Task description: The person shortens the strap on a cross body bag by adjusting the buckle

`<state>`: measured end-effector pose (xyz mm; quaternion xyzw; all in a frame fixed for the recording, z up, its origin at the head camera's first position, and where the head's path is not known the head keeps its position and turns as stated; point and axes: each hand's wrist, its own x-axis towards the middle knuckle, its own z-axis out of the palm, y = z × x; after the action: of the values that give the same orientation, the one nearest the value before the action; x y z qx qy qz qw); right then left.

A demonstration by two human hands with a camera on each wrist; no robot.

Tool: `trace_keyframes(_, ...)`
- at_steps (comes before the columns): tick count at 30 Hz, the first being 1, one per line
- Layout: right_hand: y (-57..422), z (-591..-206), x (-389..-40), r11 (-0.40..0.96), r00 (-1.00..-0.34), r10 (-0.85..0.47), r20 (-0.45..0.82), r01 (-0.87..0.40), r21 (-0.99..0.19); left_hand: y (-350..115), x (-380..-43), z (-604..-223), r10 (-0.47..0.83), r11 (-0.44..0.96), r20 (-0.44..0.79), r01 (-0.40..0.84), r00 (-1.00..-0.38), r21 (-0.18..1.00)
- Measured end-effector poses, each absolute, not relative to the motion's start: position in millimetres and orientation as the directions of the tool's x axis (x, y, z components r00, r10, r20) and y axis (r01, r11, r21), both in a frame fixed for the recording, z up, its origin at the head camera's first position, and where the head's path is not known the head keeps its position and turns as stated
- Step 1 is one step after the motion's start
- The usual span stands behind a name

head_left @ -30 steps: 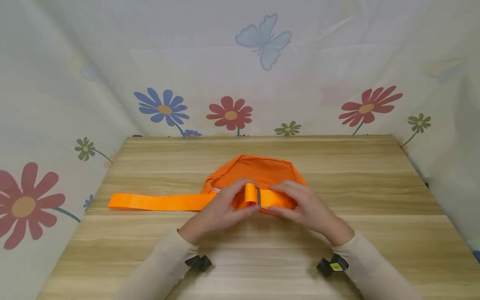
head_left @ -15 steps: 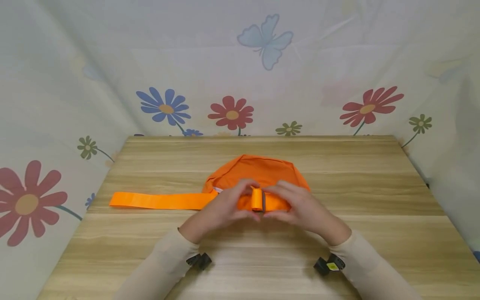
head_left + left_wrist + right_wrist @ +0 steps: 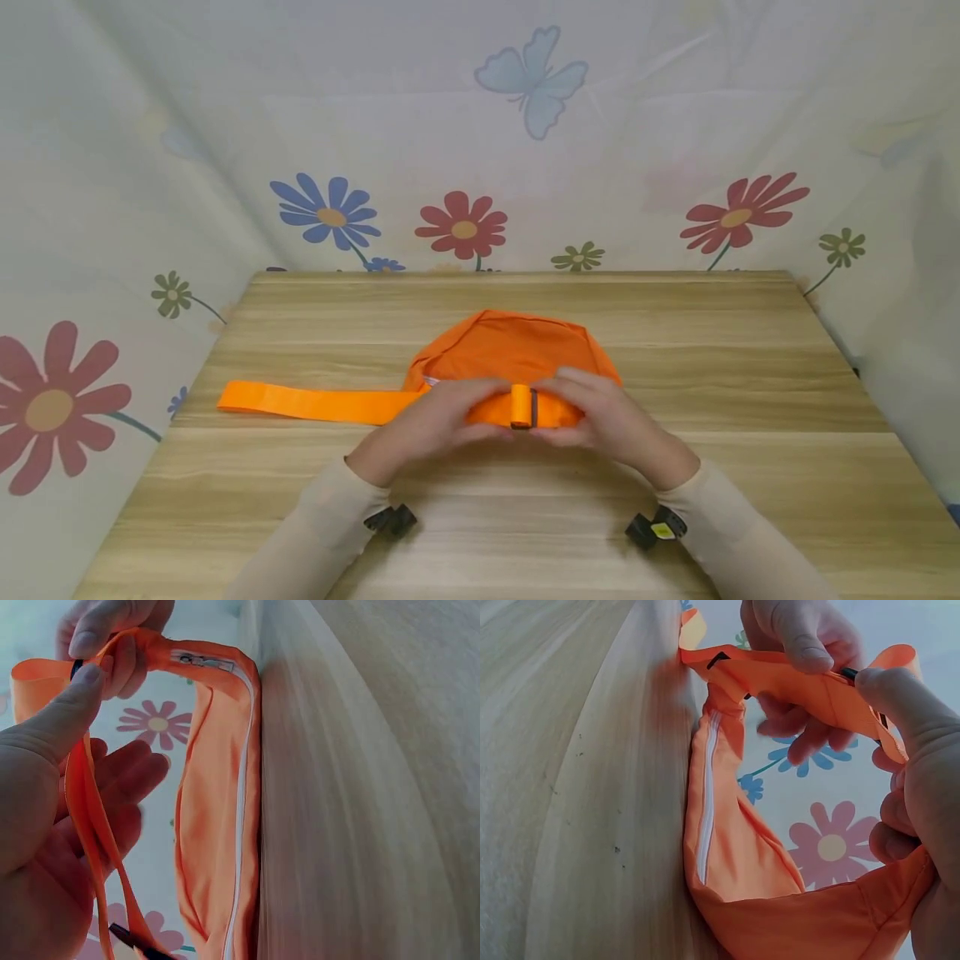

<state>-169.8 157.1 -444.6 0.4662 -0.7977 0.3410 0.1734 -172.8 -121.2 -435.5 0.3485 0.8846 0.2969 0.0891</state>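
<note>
An orange waist bag with a white zipper lies on the table in front of both hands. Its bright orange strap stretches flat to the left, and a short loop of it stands up at a dark slider buckle between the hands. My left hand pinches the strap left of the loop, thumb below and fingers above it in the head view. My right hand grips the strap on the other side, its thumb at the buckle in the right wrist view.
The wood-patterned table reaches back to a pale cloth printed with flowers and a butterfly. Small black cameras sit on both wrists. In the right wrist view another black strap fitting shows near the bag's end.
The strap loop and slider buckle have shifted slightly right and toward me, with the left fingers following. The right hand has edged left, closer to the buckle. The bag stays in place.
</note>
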Motion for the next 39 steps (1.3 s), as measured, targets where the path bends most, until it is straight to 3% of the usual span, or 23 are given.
trace_keyframes(6,159,-447,-172,0.327,-0.496,-0.609,0.619,-0.868,-0.375,-131,-173,-436,0.658,0.577,0.092,0.579,-0.747,0.576)
trace_keyframes(12,162,-449,-173,0.326,-0.494,-0.59,0.639,-0.869,-0.372,-149,-171,-435,0.596,0.635,0.064,0.518,-0.801,0.572)
trace_keyframes(19,164,-451,-176,0.292,-0.448,-0.575,0.685,-0.894,-0.339,-172,-171,-437,0.554,0.672,0.073,0.497,-0.829,0.549)
trace_keyframes(26,168,-451,-176,0.335,-0.505,-0.56,0.657,-0.863,-0.377,-194,-171,-436,0.476,0.718,0.05,0.421,-0.878,0.555)
trace_keyframes(29,169,-451,-176,0.331,-0.509,-0.554,0.659,-0.861,-0.386,-191,-174,-434,0.51,0.711,0.045,0.451,-0.859,0.54)
trace_keyframes(35,169,-451,-176,0.339,-0.534,-0.54,0.65,-0.845,-0.413,-157,-178,-432,0.634,0.69,0.097,0.617,-0.768,0.379)
trace_keyframes(39,169,-452,-175,0.327,-0.532,-0.538,0.654,-0.847,-0.419,-135,-176,-434,0.661,0.69,0.1,0.655,-0.744,0.308)
